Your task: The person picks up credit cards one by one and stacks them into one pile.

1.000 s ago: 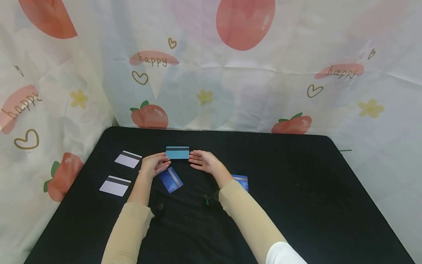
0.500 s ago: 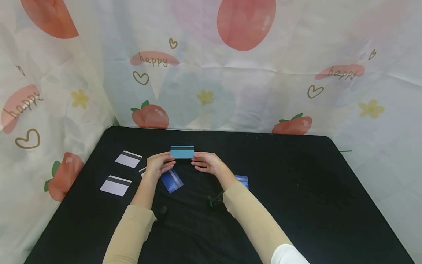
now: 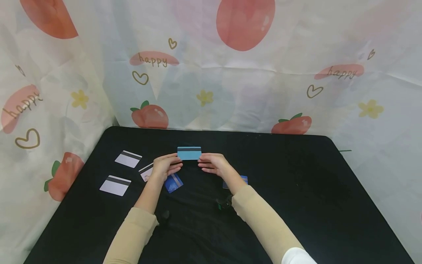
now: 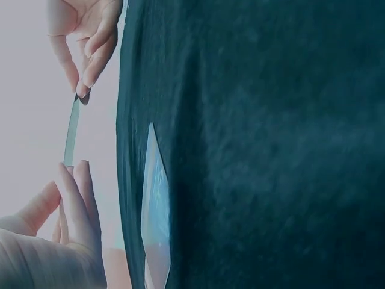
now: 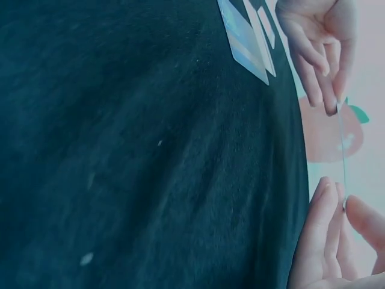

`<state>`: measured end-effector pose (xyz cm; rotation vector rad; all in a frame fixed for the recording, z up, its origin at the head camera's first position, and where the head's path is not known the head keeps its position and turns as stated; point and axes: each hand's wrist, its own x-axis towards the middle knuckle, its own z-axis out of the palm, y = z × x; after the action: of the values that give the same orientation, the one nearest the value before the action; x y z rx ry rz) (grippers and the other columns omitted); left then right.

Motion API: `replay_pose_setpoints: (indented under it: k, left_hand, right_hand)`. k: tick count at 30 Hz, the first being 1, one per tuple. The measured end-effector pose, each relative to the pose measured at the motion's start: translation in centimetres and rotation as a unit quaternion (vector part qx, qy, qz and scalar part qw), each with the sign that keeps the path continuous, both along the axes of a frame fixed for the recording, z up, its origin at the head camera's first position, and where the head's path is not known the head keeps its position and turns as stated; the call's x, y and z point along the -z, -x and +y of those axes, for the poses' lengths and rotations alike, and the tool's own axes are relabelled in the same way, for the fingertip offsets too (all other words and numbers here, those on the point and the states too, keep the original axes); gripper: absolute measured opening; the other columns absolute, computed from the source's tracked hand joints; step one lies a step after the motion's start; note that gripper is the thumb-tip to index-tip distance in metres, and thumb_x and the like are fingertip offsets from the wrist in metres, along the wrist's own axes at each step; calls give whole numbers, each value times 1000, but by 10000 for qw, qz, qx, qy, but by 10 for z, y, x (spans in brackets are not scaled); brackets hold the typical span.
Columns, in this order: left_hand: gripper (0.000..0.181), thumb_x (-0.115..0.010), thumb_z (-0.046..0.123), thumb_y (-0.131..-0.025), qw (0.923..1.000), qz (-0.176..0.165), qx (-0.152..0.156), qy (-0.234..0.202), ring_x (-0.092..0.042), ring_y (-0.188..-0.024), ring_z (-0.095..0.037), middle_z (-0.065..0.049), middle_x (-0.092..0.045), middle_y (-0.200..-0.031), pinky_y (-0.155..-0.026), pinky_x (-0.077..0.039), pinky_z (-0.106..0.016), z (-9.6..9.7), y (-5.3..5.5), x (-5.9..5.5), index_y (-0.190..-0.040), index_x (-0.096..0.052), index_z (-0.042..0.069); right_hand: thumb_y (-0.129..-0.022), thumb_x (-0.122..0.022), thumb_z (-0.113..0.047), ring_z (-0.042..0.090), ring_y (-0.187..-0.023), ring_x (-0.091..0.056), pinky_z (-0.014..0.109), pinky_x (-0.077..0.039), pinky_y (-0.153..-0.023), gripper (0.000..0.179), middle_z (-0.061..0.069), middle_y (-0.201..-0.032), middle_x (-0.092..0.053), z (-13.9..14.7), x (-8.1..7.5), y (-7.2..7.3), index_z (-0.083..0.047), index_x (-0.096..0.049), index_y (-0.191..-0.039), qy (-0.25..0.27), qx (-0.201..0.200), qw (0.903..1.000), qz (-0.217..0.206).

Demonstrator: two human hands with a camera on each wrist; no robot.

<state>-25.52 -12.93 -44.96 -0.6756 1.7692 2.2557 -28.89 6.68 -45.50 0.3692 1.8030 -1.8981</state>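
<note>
A light blue card (image 3: pixel 189 154) with a dark stripe along its top is held up above the table, its face toward the head camera. My left hand (image 3: pixel 163 167) pinches its left end between thumb and fingers, and my right hand (image 3: pixel 216 165) pinches the right end. Both wrist views show the card nearly edge-on, stretched between the two sets of fingertips. Below my left hand lies a darker blue card (image 3: pixel 173 184), partly covered by it. A white card with a dark stripe (image 3: pixel 145 173) shows beside the left wrist, partly hidden.
Two white striped cards (image 3: pixel 128 159) (image 3: pixel 115 186) lie farther left on the black table (image 3: pixel 296 205). Another blue card (image 3: pixel 244 179) is mostly hidden behind my right forearm. A patterned cloth (image 3: pixel 244 95) hangs behind the table's far edge.
Both hands and the light blue card have shifted to the right. The right fingers, loosely spread at the card's edge before, now pinch it. More of the white card by the left wrist shows.
</note>
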Motion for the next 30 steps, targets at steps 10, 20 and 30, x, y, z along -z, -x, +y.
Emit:
replay_pose_setpoints:
  k: [10,20,30]
  left_hand:
    - [40,-58,3,-88,9995,98,266,-112,-68,-76,-17,-22,-58,-118,-67,-56,-28,14,-6,1,-127,-52,1]
    - [37,-58,3,-88,9993,70,352,-132,-68,-83,-23,-21,-59,-117,-67,-56,-30,29,-15,0,-125,-55,3]
    - [36,-59,3,-87,9983,286,482,-153,-68,-79,-23,-21,-61,-113,-66,-56,-33,46,-26,0,-122,-57,1]
  right_hand:
    - [-85,-63,-9,17,-81,-67,32,-55,-75,35,14,-108,-65,17,-6,-11,-6,-58,-120,-117,108,9998,122]
    - [-86,-62,-10,17,-83,-67,32,-55,-76,38,14,-108,-65,35,-11,-24,-6,-55,-124,-102,109,9998,97]
    - [-87,-61,-10,19,-85,-67,34,-55,-75,36,12,-102,-67,55,-12,-37,-4,-56,-122,-91,222,9996,122]
